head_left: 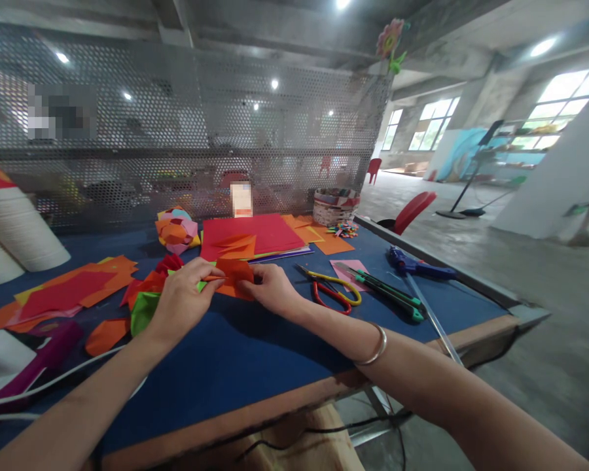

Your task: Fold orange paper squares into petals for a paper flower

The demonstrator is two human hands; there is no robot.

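Between my two hands is a piece of orange paper (236, 275), raised a little above the blue tabletop. My left hand (189, 291) pinches its left edge, with a bit of bright green paper showing behind the fingers. On the other edge, the thumb and fingers of my right hand (271, 286) are closed. Just behind the hands lies a stack of red paper sheets (269, 233) with folded orange paper (238, 246) on top. Crumpled red and green paper pieces (146, 313) sit beside my left wrist.
Scissors (334, 291), a green-black utility knife (387, 292) and a blue glue gun (417, 263) with a clear stick lie right. A wicker basket (334, 207) stands behind. Loose paper sheets (73, 291), a purple tool (44, 360) with white cord and stacked white cups (22, 222) are left.
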